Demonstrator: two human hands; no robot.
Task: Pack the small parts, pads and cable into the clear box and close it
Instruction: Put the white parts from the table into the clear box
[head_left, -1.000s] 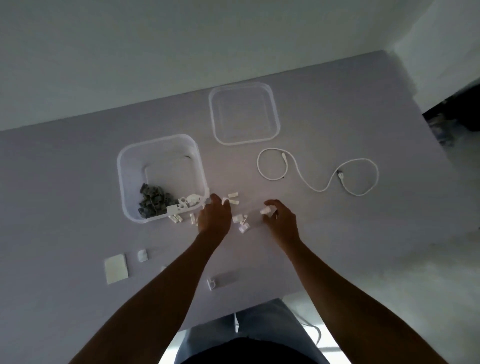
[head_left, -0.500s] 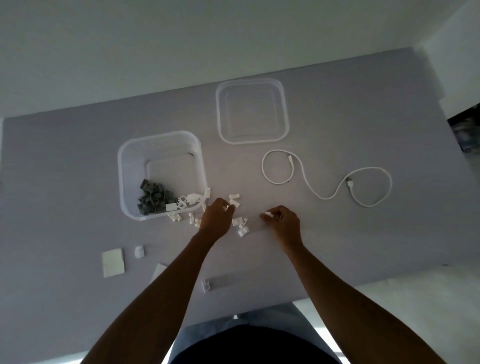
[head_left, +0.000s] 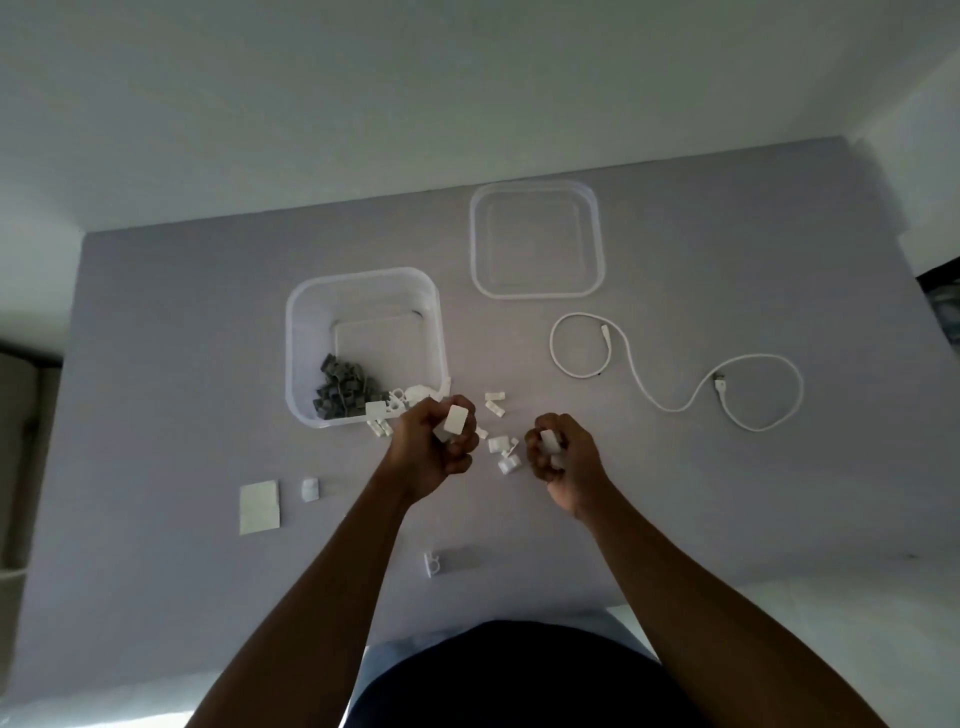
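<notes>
nearest the body, a small white clip (head_left: 431, 565) beside a grey strip (head_left: 460, 559) lies on the pale grey tabletop (head_left: 727, 493), and off to the left a flat white square pad (head_left: 259, 507) and a small white block (head_left: 310, 489) wait untouched. a second ago both hands were flat down among the scattered white plastic parts (head_left: 500, 448); now they have lifted and turned, the left hand (head_left: 434, 452) curled around a white rectangular piece (head_left: 453, 423) and the right hand (head_left: 563, 460) closed on a smaller white piece (head_left: 549, 441). so a pickup has just been made, and the drop into the box looks like the next step. just beyond the left hand stands the clear square plastic box (head_left: 311, 332), open, already holding dark grey parts (head_left: 340, 387) and some white ones. farther right the white cable (head_left: 675, 371) lies loose in two loops, and farthest off the clear square lid (head_left: 537, 240) rests apart, so packing is partway through
</notes>
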